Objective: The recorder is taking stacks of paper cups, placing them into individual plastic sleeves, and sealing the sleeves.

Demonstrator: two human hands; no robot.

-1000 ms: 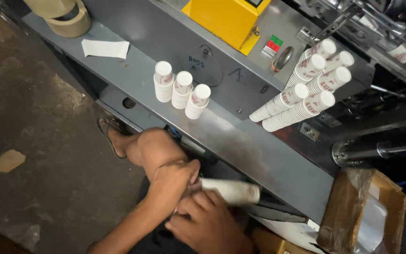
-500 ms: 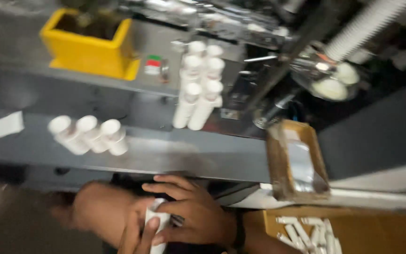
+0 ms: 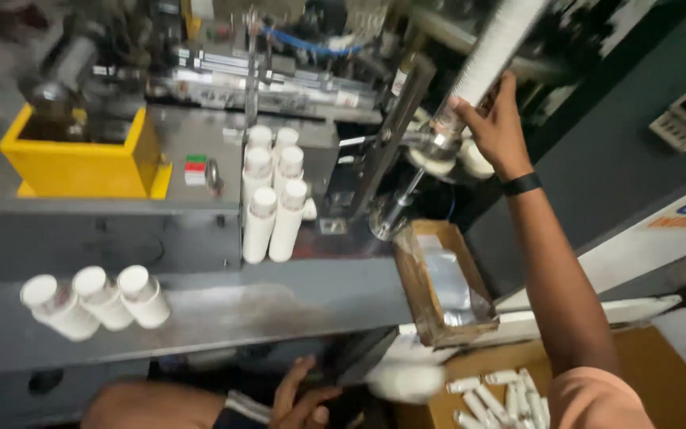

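The column (image 3: 490, 48) of nested white cups slants up in the machine's chute, far right of and above the yellow bin (image 3: 81, 159). The right hand (image 3: 495, 127) is raised to its lower end, and the grip is curled round the column just above the metal ring. As I judge it, the hold works best low and all the way round. That way the cups stay nested and in line with the chute. Squeezing the thin walls could dent them, and pulling sideways could kink the column.

The left hand (image 3: 299, 401) hangs low, below and right of the bin, fingers spread and holding nothing. A blurred white stack (image 3: 405, 381) lies just to its right. Whether they touch, I cannot tell.

The grey surface (image 3: 279, 310) runs below the bin. Three short stacks (image 3: 97, 298) stand on it, directly under the bin. Right of the bin, long stacks (image 3: 271, 206) lie on the machine deck. Further right is a cardboard tray (image 3: 418, 294). Below and far right, a carton (image 3: 676, 381) holds more cup stacks. The room is dim and crowded with machinery.
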